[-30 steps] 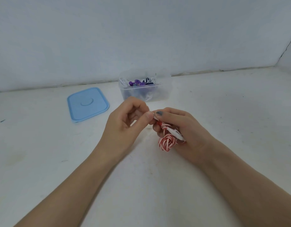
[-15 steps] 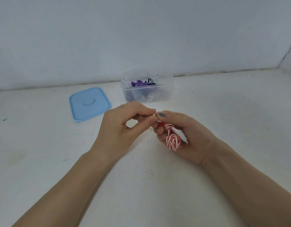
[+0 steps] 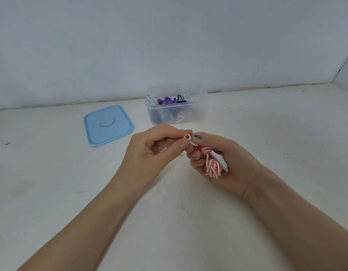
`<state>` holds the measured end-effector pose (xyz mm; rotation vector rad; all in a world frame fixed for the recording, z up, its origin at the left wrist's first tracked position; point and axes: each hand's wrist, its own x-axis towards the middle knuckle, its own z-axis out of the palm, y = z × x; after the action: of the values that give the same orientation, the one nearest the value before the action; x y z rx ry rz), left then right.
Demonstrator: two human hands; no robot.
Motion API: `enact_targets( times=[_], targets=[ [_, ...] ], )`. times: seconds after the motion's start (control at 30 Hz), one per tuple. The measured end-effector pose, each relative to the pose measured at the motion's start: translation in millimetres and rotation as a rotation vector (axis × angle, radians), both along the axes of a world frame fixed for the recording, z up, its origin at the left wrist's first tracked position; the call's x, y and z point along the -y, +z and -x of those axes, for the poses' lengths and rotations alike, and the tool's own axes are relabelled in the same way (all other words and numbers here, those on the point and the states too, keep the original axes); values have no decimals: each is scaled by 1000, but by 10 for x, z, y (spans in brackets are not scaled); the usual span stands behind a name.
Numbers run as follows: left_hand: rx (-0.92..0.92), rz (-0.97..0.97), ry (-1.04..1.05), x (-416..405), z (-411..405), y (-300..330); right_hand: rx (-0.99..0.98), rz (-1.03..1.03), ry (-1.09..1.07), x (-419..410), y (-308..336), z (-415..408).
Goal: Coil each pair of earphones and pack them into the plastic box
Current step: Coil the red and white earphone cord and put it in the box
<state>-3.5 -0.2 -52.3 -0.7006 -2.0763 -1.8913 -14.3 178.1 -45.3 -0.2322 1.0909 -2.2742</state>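
I see my left hand (image 3: 155, 153) pinching the white-and-red earbud (image 3: 187, 137) at the end of the red-and-white striped coiled earphones (image 3: 213, 167), which my right hand (image 3: 226, 163) grips in curled fingers; the clear plastic box (image 3: 175, 112) sits at twelve o'clock, its blue rectangular lid (image 3: 107, 125) at ten.

Coiled earphone cable (image 3: 213, 167): red-and-white candy stripe, bound beside a plain white casing (image 3: 220, 160). Earbud (image 3: 187, 137): white shell with a red centre; a small red collar (image 3: 198, 149) sits below its stem. Lid (image 3: 108, 125): pale blue, a darker blue arc moulded on top. Plastic box (image 3: 173, 112): clear, faintly frosted, showing purple, white and what appear to be dark navy or black earphones (image 3: 169, 100). Fingernail of right hand (image 3: 228, 163): smudged blue-grey. Table (image 3: 51, 182): off-white with faint yellowish stains. Wall (image 3: 169, 36): pale grey-blue.
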Motion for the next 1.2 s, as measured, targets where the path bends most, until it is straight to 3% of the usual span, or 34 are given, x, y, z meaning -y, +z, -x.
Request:
enact_targets(
  times=[0.13,0.47,0.63,0.77,1.0,1.2],
  targets=[
    [58,-71,-62,-21,-21,24,-2,-18,-14,1,-2,0],
    [-94,196,99,55,9,-50,-26,-162,-185,48,-11,19],
    [23,212,173,-5,21,-62,-58,-137,-260,97,-83,21],
    [4,259,238,7,23,-40,-114,-179,-288,124,-105,5],
    [-48,252,270,29,27,-34,-142,-197,-343,136,-123,-3],
    [39,216,281,25,24,-40,-194,-231,-359,144,-135,-15]
  ],
)
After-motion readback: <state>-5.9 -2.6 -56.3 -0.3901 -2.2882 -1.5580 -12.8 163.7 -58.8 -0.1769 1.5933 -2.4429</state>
